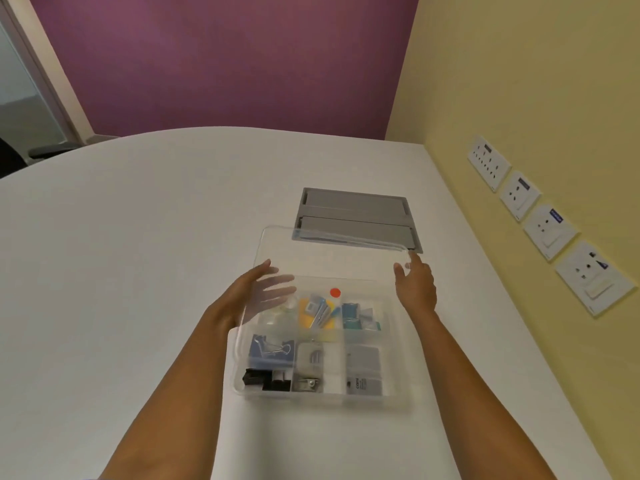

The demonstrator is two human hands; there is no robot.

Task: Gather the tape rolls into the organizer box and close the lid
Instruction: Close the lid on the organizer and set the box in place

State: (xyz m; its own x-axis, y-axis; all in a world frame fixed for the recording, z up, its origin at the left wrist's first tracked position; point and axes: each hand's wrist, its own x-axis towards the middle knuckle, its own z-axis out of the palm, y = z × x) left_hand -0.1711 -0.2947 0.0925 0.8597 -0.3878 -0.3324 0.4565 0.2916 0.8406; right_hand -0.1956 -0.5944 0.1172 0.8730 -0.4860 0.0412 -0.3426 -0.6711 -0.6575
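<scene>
A clear plastic organizer box (239,388) sits on the white table in front of me, divided into several compartments that hold binder clips, paper clips and small packets. Its transparent lid (332,251) is raised at a slant over the box's far half, with a red round sticker (335,292) showing through it. My left hand (258,292) holds the lid's left edge, fingers under the plastic. My right hand (415,285) pinches the lid's far right corner. No tape roll can be told apart among the contents.
A grey cable hatch (356,213) is set into the table just behind the box. The yellow wall on the right carries several socket plates (550,226). The table's right edge runs close to that wall.
</scene>
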